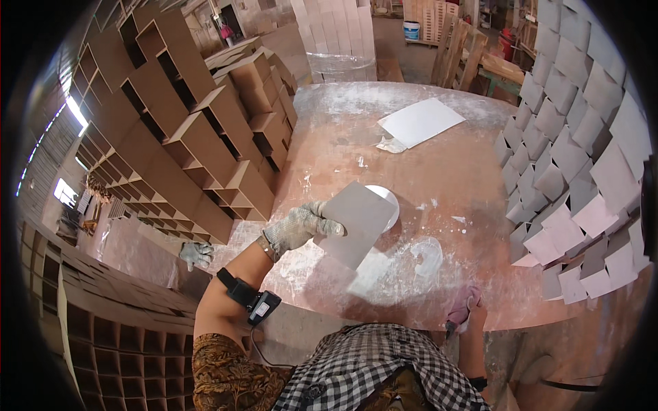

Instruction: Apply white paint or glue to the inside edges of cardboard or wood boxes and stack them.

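Observation:
My left hand (303, 227), in a whitish work glove, grips a flat grey board (360, 222) by its left edge, thumb on top. The board is tilted above the table and partly covers a round white dish (389, 205) behind it. Close to the table's near edge on the right, my right hand (464, 306) is in what looks like a pink glove. Its fingers are curled round a small dark thing that is mostly hidden, too small to name.
Left of the table (432, 178) rise stacked brown open-fronted boxes (240, 188); grey folded pieces (589, 171) are piled on the right. A white sheet (423, 122) lies at the far side by a crumpled scrap (391, 144). A loose grey glove (196, 255) lies at the left edge.

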`<state>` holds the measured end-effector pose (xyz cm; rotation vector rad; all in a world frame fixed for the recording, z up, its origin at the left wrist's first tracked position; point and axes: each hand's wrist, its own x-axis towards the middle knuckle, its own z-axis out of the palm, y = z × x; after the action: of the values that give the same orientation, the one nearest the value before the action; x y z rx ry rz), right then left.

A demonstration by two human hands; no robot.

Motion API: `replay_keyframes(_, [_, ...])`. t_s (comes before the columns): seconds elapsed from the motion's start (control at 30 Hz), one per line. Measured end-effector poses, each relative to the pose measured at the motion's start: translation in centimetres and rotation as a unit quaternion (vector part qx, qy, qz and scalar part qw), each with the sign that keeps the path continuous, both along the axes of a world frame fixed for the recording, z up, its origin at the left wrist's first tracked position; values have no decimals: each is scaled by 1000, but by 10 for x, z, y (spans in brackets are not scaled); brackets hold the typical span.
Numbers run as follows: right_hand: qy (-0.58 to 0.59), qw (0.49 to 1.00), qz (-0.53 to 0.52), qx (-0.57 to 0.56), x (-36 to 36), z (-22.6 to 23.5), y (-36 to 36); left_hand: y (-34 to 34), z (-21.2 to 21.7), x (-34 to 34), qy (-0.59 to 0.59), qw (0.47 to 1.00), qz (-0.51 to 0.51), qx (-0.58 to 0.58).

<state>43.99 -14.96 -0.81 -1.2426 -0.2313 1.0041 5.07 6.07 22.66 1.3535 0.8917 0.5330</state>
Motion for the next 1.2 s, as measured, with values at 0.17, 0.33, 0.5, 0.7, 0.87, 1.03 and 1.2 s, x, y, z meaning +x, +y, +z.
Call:
replay_keyframes(0.17, [42,999,-5,7,3,-7,-6,-4,17,31,-73,991,79,-73])
replay_keyframes(0.33, [46,999,3,-17,15,-24,-16,-2,22,61,-46,986,120,-110])
replay_keyframes(0.5, [80,996,-20,-39,14,-2,-30,-1,17,86,-82,979,115,-144])
replay_keyframes(0.7, [-99,994,-27,-33,18,9,-43,-1,15,124,-106,980,91,-144])
replay_keyframes(0.87, [-407,908,7,99,4,78,-9,-8,1,177,-152,965,116,-179])
replay_keyframes(1.03, [-534,812,-53,231,-19,168,45,-23,-22,219,-274,930,129,-209])
replay_keyframes(1.2, [-592,776,-111,185,-28,168,72,-42,-22,246,-361,893,136,-234])
